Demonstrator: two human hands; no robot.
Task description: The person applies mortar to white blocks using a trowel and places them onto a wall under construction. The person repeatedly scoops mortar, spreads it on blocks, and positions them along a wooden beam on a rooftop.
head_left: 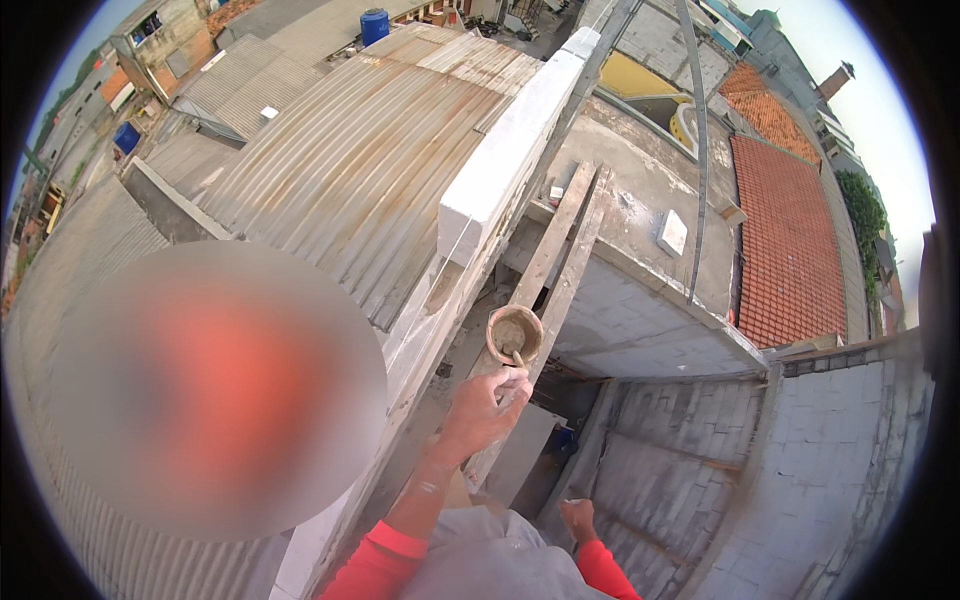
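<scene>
My left hand (485, 410), dusted pale, is closed on a short stick-like handle at the near rim of a round tan container (505, 325) with grey-brown material inside. The container is over two long wooden planks (575, 260) that run away from me above a drop. My right hand (577, 515) is lower and further right, fingers curled; what it holds, if anything, I cannot make out. Just left of the planks runs a narrow wall with white blocks (500, 140) on top and a thin line along it.
Corrugated roofs (320, 170) spread leftward, partly hidden by a large blurred orange-and-grey patch. A concrete ledge (640, 160) with a white block (672, 232), metal bars and red tiled roofs (780, 240) are at right. Below right is a deep opening between block walls (820, 480).
</scene>
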